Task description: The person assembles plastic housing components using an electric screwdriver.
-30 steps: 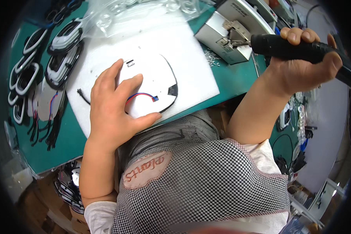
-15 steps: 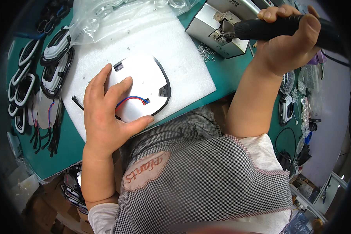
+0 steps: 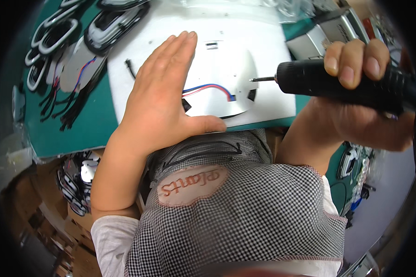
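A round white panel (image 3: 212, 69) lies on a white foam sheet (image 3: 275, 99). Blue and red wires (image 3: 205, 86) cross its face to a small slot. Along its left side rests my left hand (image 3: 159, 99), fingers stretched out and thumb at the near edge. My right hand (image 3: 358, 120) is wrapped round a black electric screwdriver (image 3: 305, 83), held sideways. The bit points left, over the panel's right edge. Whether it touches the panel, or carries a screw, I cannot tell. A black connector lead (image 3: 130, 68) sticks out beyond my left hand.
Black and white oval frames (image 3: 115, 27) overlap the foam's far left corner. White-rimmed rings (image 3: 58, 34) and panels with dangling wires (image 3: 78, 69) lie on the green mat at left. Behind the screwdriver stands a grey-white box (image 3: 312, 46), near clear plastic bags (image 3: 296, 9).
My right hand has brought the screwdriver down and left from the box to the panel's right side. My left hand's fingers have straightened. The whole view has shifted.
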The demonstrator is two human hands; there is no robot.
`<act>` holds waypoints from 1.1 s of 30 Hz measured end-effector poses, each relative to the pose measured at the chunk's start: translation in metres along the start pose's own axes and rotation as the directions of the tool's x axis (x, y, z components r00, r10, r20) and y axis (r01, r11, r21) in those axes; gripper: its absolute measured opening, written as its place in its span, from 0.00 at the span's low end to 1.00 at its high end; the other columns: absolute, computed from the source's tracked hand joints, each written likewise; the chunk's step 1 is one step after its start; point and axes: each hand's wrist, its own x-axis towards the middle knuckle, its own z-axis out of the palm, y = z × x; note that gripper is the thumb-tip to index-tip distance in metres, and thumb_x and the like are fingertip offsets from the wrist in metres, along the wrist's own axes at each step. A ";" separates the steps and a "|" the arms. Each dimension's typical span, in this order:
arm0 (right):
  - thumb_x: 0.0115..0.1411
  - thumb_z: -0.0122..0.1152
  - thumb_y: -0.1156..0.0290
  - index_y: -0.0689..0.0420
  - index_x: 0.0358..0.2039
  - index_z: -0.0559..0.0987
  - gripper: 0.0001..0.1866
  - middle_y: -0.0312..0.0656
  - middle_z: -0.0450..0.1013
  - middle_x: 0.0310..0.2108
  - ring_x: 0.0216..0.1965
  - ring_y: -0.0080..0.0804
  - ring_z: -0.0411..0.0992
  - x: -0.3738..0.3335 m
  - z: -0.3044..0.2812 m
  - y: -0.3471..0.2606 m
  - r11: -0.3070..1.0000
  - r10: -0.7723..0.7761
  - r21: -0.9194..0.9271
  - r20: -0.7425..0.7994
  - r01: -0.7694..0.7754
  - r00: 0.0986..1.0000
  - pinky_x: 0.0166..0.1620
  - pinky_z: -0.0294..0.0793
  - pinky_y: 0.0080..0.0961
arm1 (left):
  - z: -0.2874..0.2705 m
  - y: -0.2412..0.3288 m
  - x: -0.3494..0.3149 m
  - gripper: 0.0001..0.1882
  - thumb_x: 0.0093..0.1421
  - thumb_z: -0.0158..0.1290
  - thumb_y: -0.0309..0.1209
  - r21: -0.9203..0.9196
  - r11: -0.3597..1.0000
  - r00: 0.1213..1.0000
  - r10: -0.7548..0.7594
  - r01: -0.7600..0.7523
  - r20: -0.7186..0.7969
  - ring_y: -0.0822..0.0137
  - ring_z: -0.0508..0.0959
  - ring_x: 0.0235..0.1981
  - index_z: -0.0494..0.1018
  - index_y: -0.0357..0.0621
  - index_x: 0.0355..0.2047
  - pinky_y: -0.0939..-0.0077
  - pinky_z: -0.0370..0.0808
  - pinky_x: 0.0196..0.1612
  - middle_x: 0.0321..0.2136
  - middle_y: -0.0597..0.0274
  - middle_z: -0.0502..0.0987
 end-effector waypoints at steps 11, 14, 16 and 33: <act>0.55 0.54 0.28 0.56 0.63 0.64 0.49 0.42 0.69 0.36 0.28 0.31 0.72 0.019 0.054 0.035 0.999 0.028 -0.041 0.251 -0.018 0.968 0.34 0.76 0.34 | 0.008 -0.017 -0.011 0.65 0.27 0.78 0.43 -0.221 0.966 0.990 -0.136 0.138 0.024 0.46 0.68 0.62 0.58 0.45 0.68 0.58 0.65 0.64 0.60 0.46 0.68; 0.54 0.55 0.26 0.56 0.64 0.63 0.51 0.41 0.69 0.36 0.28 0.30 0.72 0.024 0.054 0.039 0.997 0.037 -0.080 0.305 -0.013 0.952 0.34 0.76 0.33 | 0.008 -0.019 -0.009 0.64 0.28 0.78 0.42 -0.198 0.975 0.994 -0.107 0.105 0.002 0.47 0.70 0.60 0.58 0.45 0.67 0.58 0.67 0.63 0.59 0.47 0.70; 0.53 0.56 0.25 0.56 0.64 0.62 0.53 0.40 0.68 0.36 0.28 0.29 0.72 0.026 0.046 0.037 0.995 0.042 -0.102 0.341 -0.008 0.939 0.34 0.76 0.32 | 0.008 -0.021 -0.008 0.64 0.28 0.78 0.42 -0.184 0.980 0.997 -0.077 0.075 -0.002 0.47 0.70 0.60 0.59 0.45 0.67 0.58 0.67 0.62 0.58 0.47 0.70; 0.52 0.63 0.31 0.53 0.71 0.53 0.57 0.42 0.67 0.37 0.26 0.29 0.72 0.034 0.093 0.053 0.963 0.033 -0.256 0.416 0.082 0.909 0.30 0.76 0.31 | 0.009 -0.024 -0.009 0.60 0.32 0.76 0.44 -0.226 0.973 0.997 -0.059 0.046 -0.052 0.46 0.69 0.61 0.61 0.38 0.65 0.58 0.67 0.63 0.58 0.44 0.70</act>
